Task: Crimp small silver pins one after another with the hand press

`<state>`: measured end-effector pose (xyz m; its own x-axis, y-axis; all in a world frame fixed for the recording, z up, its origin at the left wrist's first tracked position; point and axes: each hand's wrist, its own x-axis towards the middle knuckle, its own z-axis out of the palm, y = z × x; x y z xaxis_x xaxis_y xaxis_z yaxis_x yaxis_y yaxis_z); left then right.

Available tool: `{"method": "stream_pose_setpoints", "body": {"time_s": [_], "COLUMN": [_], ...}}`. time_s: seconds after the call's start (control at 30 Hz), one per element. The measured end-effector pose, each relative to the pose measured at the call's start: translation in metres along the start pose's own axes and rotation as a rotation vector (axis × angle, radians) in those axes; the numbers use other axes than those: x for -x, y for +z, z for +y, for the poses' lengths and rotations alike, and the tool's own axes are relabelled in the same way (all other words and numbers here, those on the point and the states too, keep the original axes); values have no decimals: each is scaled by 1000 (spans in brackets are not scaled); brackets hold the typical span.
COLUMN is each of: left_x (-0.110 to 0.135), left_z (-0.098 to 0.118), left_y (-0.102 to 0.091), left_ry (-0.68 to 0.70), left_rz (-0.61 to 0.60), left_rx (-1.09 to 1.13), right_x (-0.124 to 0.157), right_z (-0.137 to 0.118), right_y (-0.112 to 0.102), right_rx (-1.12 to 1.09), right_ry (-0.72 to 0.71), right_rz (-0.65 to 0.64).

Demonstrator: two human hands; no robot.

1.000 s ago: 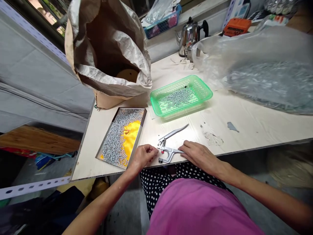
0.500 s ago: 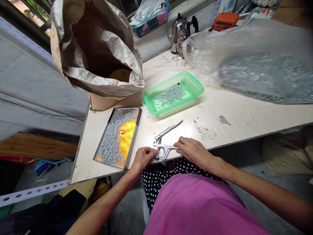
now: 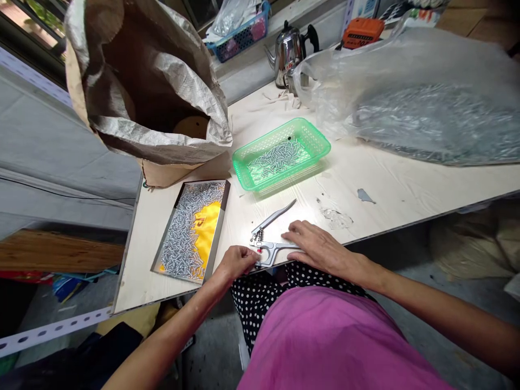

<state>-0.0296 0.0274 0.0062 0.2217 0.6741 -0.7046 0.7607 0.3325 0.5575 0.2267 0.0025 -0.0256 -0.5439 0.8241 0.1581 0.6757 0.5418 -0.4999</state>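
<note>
Metal hand pliers [image 3: 270,233] lie on the pale table [image 3: 406,189] at its near edge, handles spread apart. My right hand [image 3: 319,246] rests palm down on the lower handle, fingers together. At the jaw end, my left hand [image 3: 235,261] has its fingers pinched, apparently on a tiny piece I cannot make out. Just left of that hand lies a flat metal tray [image 3: 217,230] with a yellow bottom, covered with several small silver parts. A green plastic basket [image 3: 317,142] with more silver parts stands behind the pliers.
A large crumpled paper sack [image 3: 142,86] stands open at the table's back left. A big clear plastic bag [image 3: 414,92] of silver parts fills the right side. A steel kettle [image 3: 286,51], a blue basket [image 3: 244,32] and an orange box [image 3: 361,30] sit at the back.
The view has drifted, so everything sits lower left in the picture. My left hand's fingers have closed in tighter at the pliers' jaws. My right hand stays on the handle.
</note>
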Motion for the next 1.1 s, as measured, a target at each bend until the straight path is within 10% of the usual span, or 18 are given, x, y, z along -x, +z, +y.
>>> {"method": "stream_pose_setpoints", "body": {"time_s": [0.3, 0.9, 1.1], "left_x": [7, 8, 22], "left_z": [-2, -7, -4], "left_y": [10, 16, 17], "left_ry": [-135, -164, -7], "left_rz": [115, 177, 340], "left_rx": [175, 266, -117], "right_x": [-35, -56, -47], "right_z": [31, 20, 14], "right_y": [-13, -20, -16], "right_rx": [167, 177, 163], "right_ry": [-62, -123, -137], "right_rz": [-214, -201, -182]}}
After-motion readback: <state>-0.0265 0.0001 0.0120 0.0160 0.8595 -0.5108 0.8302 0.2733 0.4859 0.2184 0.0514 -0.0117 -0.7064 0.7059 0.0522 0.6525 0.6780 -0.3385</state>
